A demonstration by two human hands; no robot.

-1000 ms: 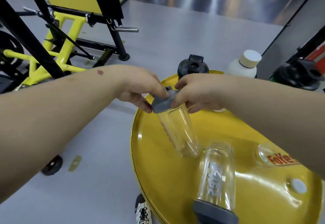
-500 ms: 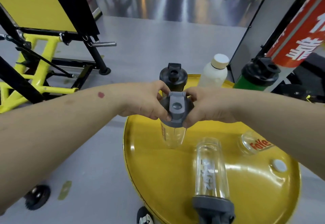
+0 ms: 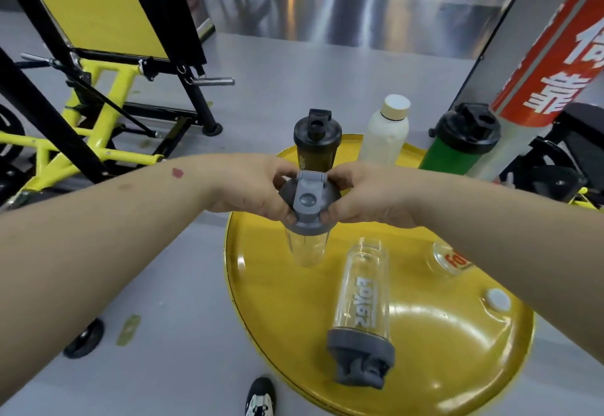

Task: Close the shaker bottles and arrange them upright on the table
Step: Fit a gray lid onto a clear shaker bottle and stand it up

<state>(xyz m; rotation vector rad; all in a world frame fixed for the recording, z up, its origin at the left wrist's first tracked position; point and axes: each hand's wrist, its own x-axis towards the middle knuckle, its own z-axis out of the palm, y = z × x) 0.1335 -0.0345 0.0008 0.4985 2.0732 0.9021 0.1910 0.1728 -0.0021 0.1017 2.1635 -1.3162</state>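
A clear shaker bottle (image 3: 306, 247) with a grey lid (image 3: 307, 201) stands upright on the round yellow table (image 3: 457, 350). My left hand (image 3: 251, 187) and my right hand (image 3: 362, 196) both grip the grey lid from either side, its flip cap down. A second clear shaker bottle (image 3: 362, 294) with white lettering lies on its side in front, its grey lid (image 3: 359, 361) toward me with the flip cap open. A third clear bottle (image 3: 449, 260) with orange lettering lies at the right, mostly hidden by my right forearm.
At the table's far edge stand a dark shaker bottle (image 3: 316, 141), a white bottle (image 3: 387, 131) and a green shaker with a black lid (image 3: 461, 144). A small white cap (image 3: 497, 298) lies on the table. Yellow gym equipment (image 3: 81, 105) stands left, a red pillar (image 3: 552, 49) right.
The held bottle has gone from tilted to upright on the table, with both hands staying on its lid. The camera has tipped up, showing more of the far bottles.
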